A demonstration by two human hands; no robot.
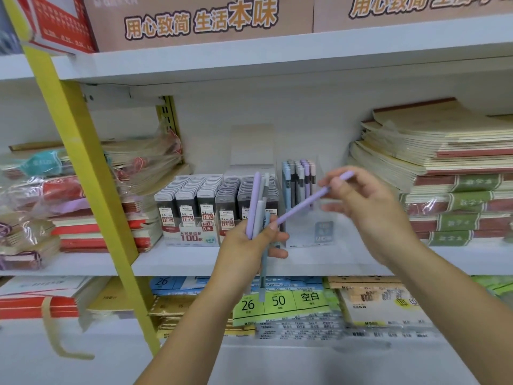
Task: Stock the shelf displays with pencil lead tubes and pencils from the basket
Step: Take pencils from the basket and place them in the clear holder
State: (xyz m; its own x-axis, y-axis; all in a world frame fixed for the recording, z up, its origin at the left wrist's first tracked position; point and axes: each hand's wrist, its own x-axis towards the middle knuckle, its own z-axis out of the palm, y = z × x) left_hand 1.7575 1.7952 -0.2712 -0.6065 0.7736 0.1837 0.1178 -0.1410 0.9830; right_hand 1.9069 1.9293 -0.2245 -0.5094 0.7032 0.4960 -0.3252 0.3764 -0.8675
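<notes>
Pencils (256, 207) stand bunched in the curled grip of my left hand (247, 245) while my right hand (369, 209) pinches one purple pencil (302, 207) slanting before the clear pencil display (305, 237).

Pencil bunch (256, 204) in the left hand (248, 245) hides the right end of the lead tube display (194, 207). Right of it, the right hand (369, 215) and its purple pencil (302, 207) are smeared, holder label (323, 232) unreadable.

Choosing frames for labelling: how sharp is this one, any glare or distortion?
Head view: the right hand and its purple pencil are slightly motion-blurred; head view: lead tube labels stay readable, lower shelf goods smear; head view: wide-angle lens bends the upper shelf edge; light even, glare mild.
</notes>
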